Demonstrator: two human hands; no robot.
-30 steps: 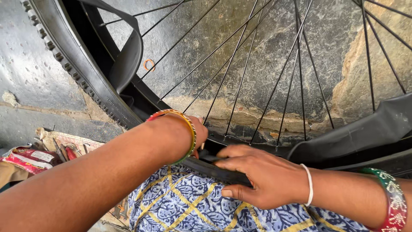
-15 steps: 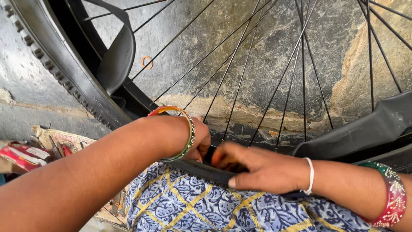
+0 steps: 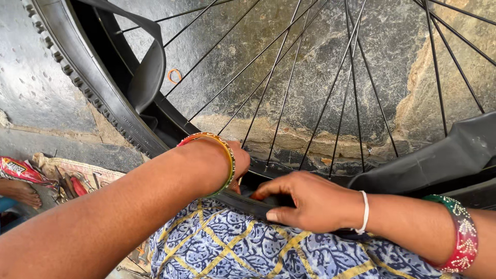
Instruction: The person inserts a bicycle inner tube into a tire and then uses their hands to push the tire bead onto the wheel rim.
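A bicycle wheel with thin black spokes (image 3: 330, 88) rests against my lap. Its knobbly black tyre (image 3: 88, 77) curves up at the left, and a limp black inner tube (image 3: 444, 160) hangs out at the right and at the upper left. My right hand (image 3: 310, 201) lies over the bottom of the rim, fingers curled on the tyre edge. My left hand (image 3: 238, 164) is mostly hidden behind my wrist and its bangles; it reaches into the same spot on the rim. Blue and yellow patterned cloth (image 3: 232, 248) covers my lap below.
A rough stone floor (image 3: 320, 57) lies behind the spokes, with a small orange ring (image 3: 174, 75) on it. At the left a cloth holds several small tools (image 3: 67, 181) and a red packet (image 3: 18, 169). Another person's foot (image 3: 20, 192) shows at the left edge.
My right hand has slid left along the rim toward my left hand, and its fingers have curled over the tyre edge. The wheel has shifted slightly in view.
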